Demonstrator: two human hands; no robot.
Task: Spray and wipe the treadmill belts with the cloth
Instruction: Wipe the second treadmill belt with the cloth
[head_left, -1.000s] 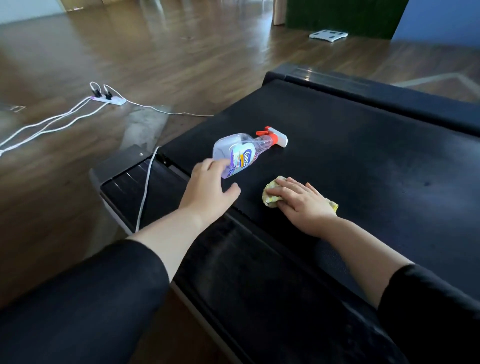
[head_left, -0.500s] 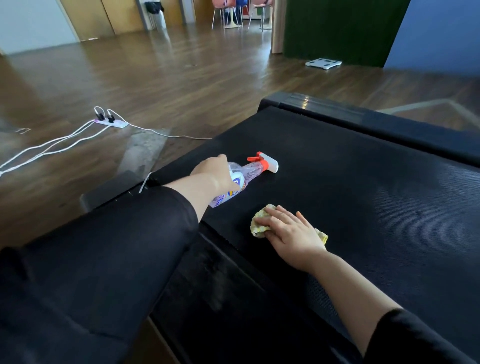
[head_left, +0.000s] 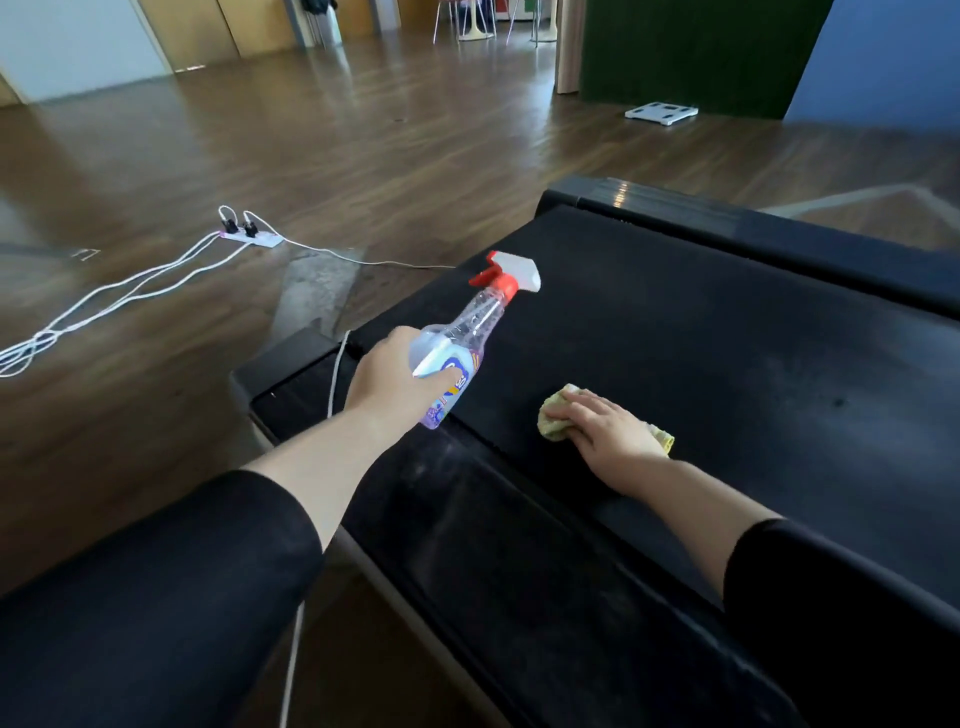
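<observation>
The black treadmill belt (head_left: 727, 364) fills the right half of the head view. My left hand (head_left: 389, 382) grips the body of a clear spray bottle (head_left: 467, 343) with a red and white trigger head, lifted off the belt and tilted, nozzle pointing away to the right. My right hand (head_left: 608, 423) lies flat on a crumpled yellow cloth (head_left: 553, 421), pressing it onto the belt near the front side rail. Most of the cloth is hidden under the hand.
The treadmill's side rail (head_left: 519, 545) runs along the near edge, its end cover (head_left: 291, 384) at the left. A white power strip (head_left: 249, 235) with white cables lies on the wooden floor to the left. A white scale (head_left: 661, 112) sits far back.
My left hand has closed around the spray bottle and lifted it off the belt, tilting its nozzle up. My right hand stays on the cloth.
</observation>
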